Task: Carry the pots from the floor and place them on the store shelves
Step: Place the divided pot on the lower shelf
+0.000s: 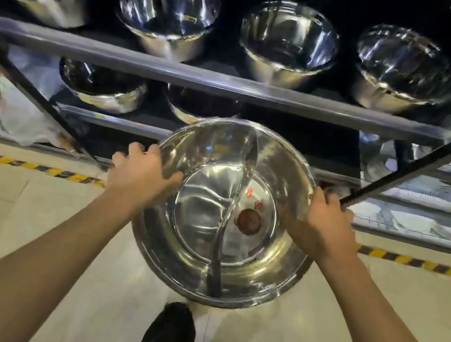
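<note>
Two hands: both grip one pot, one at each side of its rim, so the wide, slippery steel stays level.
Left hand (143,170): fingers curled over the rim on the pot's left, thumb lying on the inner wall.
Right hand (327,217): clamped on the rim opposite, just beside a rivet.
Pot (226,212): a broad steel basin with a curved divider and a label inside, held in the air, mouth toward the camera; its far rim lies across the lower shelf's edge as seen from above.
Lower shelf (124,123): just beyond the pot; two pots stand there to the pot's left, and the space straight ahead looks free, likely the target.
Upper shelf (203,79): above and beyond the pot, carrying a row of four pots, which seems full.
Floor (3,208): below the pot, pale tile with a striped tape line along the shelf foot.
Shoe (166,337): beneath the pot, pointing at the shelves.
Stage: judged mid-carry, placement not yet made.
</note>
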